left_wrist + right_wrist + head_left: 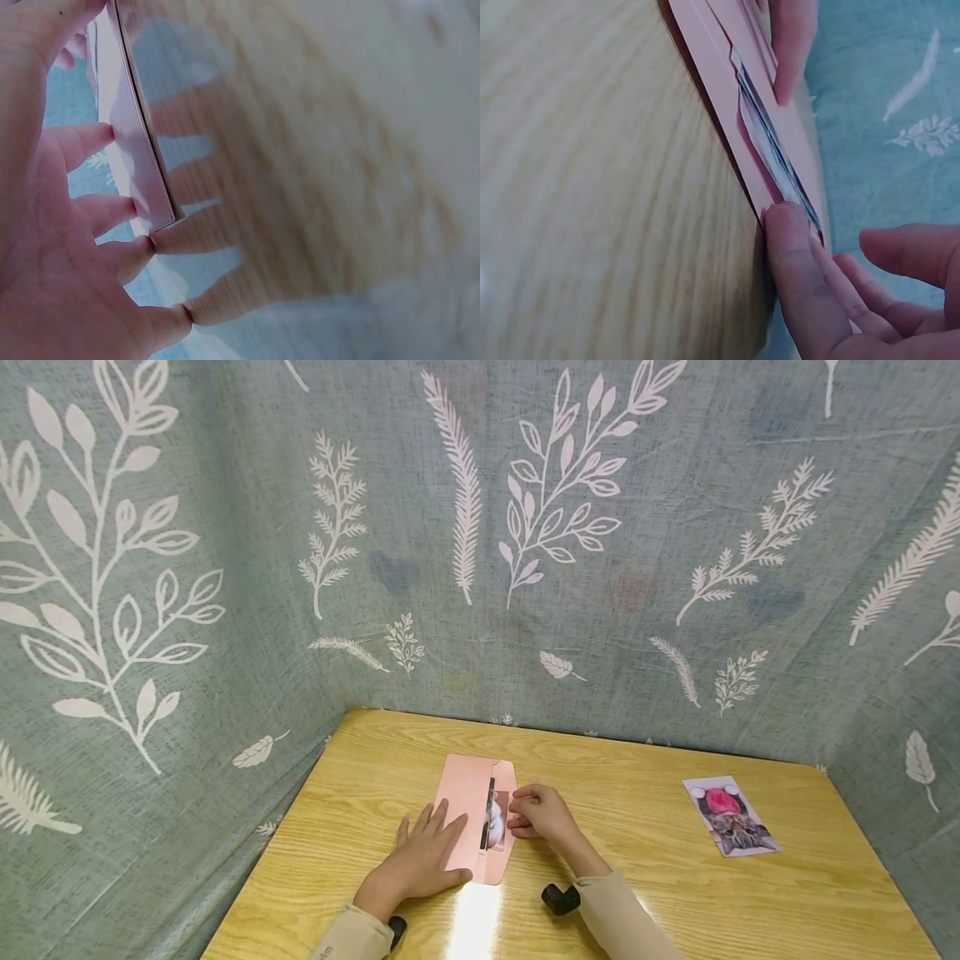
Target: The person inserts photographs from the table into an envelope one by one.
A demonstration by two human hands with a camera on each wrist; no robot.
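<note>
A pink envelope (467, 777) lies on the table with its flap spread to the right. Partly inside its opening are photo cards (496, 822), the top one showing a pale animal; their edges (769, 142) appear as a thin stack in the right wrist view. My left hand (427, 860) rests on the envelope's left part with fingers spread, its fingertips (124, 206) pressing down near the edge. My right hand (546, 817) is at the flap side, a fingertip (784, 221) touching the near end of the cards, while its other digits stand apart.
To the right on the wooden table (622, 810) lies another photo card (731, 816) with a cat and a pink ball. A patterned grey-green curtain (480, 568) hangs along the table's back and sides. Small black devices (561, 900) are worn at the wrists.
</note>
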